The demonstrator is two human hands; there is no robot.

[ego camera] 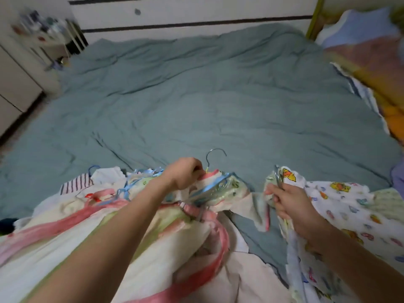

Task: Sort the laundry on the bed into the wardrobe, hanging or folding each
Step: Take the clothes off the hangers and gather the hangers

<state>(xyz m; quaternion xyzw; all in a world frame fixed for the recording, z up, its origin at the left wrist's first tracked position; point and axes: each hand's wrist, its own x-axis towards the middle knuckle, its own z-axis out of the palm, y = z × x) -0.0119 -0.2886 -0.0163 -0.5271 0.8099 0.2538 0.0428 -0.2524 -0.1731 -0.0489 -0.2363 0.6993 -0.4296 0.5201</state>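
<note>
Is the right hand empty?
No, the right hand grips a metal hanger hook with the printed cloth.

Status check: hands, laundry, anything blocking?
Left hand grips garment at metal hanger hook. Right hand pinches printed cloth. Laundry pile on bed. Tangled hangers underneath.

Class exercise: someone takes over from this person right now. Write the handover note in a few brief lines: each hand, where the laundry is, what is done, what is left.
Left hand: grips a garment at the neck of a metal hanger.
Right hand: holds a printed garment bunched with a second hanger hook.
Laundry: the pile, many pieces on hangers, lies at the near edge of the bed.
Done: nothing visibly put away; the wardrobe is not in view.
Left: hang or fold every piece.
</note>
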